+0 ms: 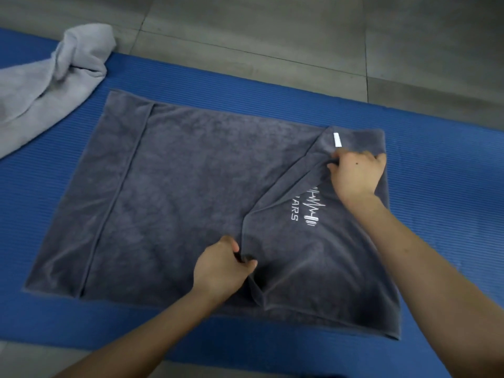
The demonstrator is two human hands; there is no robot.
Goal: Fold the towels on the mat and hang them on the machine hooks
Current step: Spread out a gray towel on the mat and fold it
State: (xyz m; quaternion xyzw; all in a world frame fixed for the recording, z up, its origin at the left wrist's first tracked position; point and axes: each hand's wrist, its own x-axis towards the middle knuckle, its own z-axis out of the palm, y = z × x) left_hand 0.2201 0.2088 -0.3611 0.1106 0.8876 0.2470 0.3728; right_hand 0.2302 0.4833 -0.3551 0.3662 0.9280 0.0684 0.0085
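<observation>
A dark grey towel (pixel 177 192) with a white logo lies spread on the blue mat (pixel 436 173). Its right part is folded over onto the rest, with the folded edge running diagonally. My left hand (pixel 222 268) pinches that folded edge near the towel's front. My right hand (pixel 356 173) grips the same edge farther back, beside a white tag (pixel 337 139). A light grey towel (pixel 51 83) lies crumpled at the mat's back left, partly on the floor.
Grey tiled floor (pixel 272 31) lies beyond the mat and along its near edge. The mat extends left and right past the dark towel. No machine or hooks are in view.
</observation>
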